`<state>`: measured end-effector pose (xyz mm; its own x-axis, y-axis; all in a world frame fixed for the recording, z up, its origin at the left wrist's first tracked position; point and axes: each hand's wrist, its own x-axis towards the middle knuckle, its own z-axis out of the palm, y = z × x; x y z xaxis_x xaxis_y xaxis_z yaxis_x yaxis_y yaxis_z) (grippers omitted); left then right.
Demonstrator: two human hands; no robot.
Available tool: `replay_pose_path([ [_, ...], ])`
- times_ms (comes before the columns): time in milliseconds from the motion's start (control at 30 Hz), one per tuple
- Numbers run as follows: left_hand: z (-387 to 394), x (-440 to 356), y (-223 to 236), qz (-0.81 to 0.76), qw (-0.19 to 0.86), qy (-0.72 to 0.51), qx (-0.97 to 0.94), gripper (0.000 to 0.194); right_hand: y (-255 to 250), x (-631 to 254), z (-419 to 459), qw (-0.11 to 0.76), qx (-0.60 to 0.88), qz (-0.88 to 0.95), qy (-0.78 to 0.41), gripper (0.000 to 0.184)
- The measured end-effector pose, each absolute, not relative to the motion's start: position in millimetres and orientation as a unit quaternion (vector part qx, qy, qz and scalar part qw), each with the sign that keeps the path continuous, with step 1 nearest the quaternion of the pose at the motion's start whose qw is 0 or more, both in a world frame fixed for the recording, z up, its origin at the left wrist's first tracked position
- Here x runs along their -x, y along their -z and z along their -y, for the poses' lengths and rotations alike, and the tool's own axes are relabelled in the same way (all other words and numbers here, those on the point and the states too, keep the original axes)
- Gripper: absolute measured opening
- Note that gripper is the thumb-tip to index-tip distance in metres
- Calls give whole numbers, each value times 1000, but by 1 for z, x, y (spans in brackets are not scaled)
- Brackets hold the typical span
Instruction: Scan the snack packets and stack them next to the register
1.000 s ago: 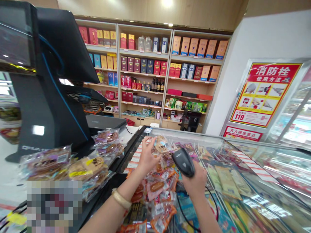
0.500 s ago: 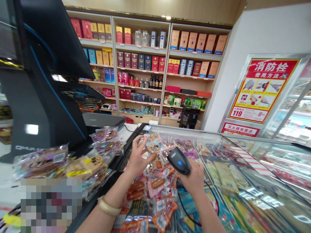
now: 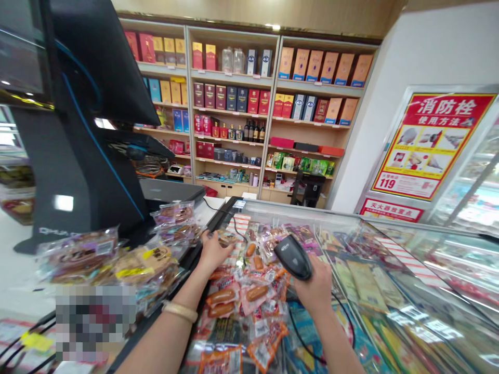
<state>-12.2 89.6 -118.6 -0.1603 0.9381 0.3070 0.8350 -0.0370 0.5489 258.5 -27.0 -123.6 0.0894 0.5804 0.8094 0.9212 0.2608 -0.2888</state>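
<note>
The glass counter (image 3: 405, 270) is the reference for all positions. The left forearm enters from below and runs obliquely upward, toward the counter's left edge, with a beige bracelet (image 3: 180, 310) at the wrist. The left hand (image 3: 213, 252) is at the far left part of the counter, back of the hand upward, fingers bent and thumb extended to the right. It grips a clear packet (image 3: 226, 238) between thumb and fingers; the hand partly hides the packet, and the exact finger contact cannot be told.

The right forearm rises from the near side of the counter and leans to the left. The right hand (image 3: 316, 283) is above the middle of the counter, closed around the handle of a black scanner (image 3: 294, 257). The scanner head is tilted up and to the left. A black cord (image 3: 302, 345) loops below the right hand, over the counter.

Orange-edged sausage packets (image 3: 259, 296) lie in a heap on the counter, between the two forearms. Larger clear packets (image 3: 80, 257) are piled left of the counter, near the base of a black terminal (image 3: 86, 171).
</note>
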Motion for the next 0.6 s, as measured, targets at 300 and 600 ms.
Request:
replay_pose_path([
  [300,-53,-7,101,-675,-18,-290,-678,52,123,-266,25,512,583,599,200,19],
  [600,-37,-49,107,-389,325,-394,-767,48,122,-265,26,505,592,597,195,17],
])
